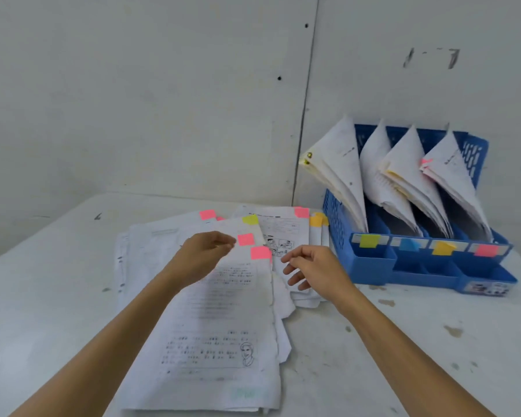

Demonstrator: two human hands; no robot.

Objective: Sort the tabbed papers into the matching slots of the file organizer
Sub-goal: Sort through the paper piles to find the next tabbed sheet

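A loose pile of printed papers (217, 311) with pink, yellow-green and orange tabs lies on the white table. The top sheet carries a pink tab (260, 253); another pink tab (246, 239) sits just behind it. My left hand (203, 254) hovers over the pile, fingers loosely curled near the pink tabs, holding nothing. My right hand (312, 269) hovers at the pile's right edge, fingers relaxed and empty. The blue file organizer (373, 263) stands at the right, its slots marked green (369, 240), blue (409, 244), orange (442, 247) and pink (487, 250), each holding folded papers.
The white table (403, 341) meets grey walls behind and at the left, forming a corner. Stains mark the tabletop at the right. The organizer's front has small open trays along its lower edge.
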